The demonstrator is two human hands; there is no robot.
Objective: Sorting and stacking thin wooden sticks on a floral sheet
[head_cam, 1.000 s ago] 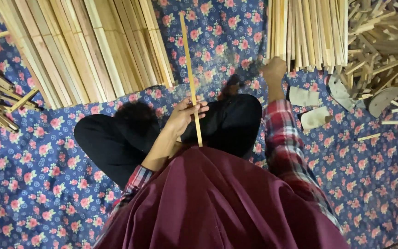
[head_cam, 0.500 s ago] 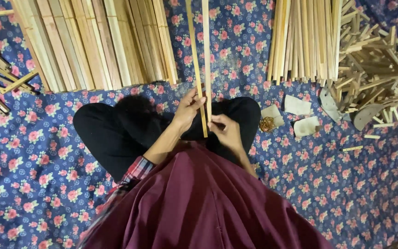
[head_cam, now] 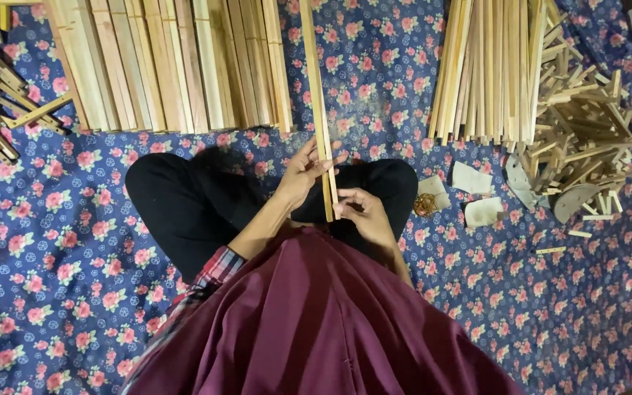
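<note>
I sit cross-legged on a blue floral cloth [head_cam: 53,292]. Two long thin wooden sticks [head_cam: 317,95] lie pressed side by side and point away from me over my lap. My left hand [head_cam: 305,172] grips them a little above their near ends. My right hand [head_cam: 363,212] holds the near ends from the right side. Both hands are closed on the pair of sticks.
A wide row of flat wooden slats [head_cam: 170,62] lies at the top left. A bundle of thin sticks [head_cam: 488,66] lies at the top right, beside a heap of short offcuts [head_cam: 587,146]. Pale paper scraps [head_cam: 477,194] and a small brown object [head_cam: 426,205] lie right of my knee.
My right hand came back from the right with a second stick and joined the left. The two sticks, apart half a second ago, are now pressed together.
</note>
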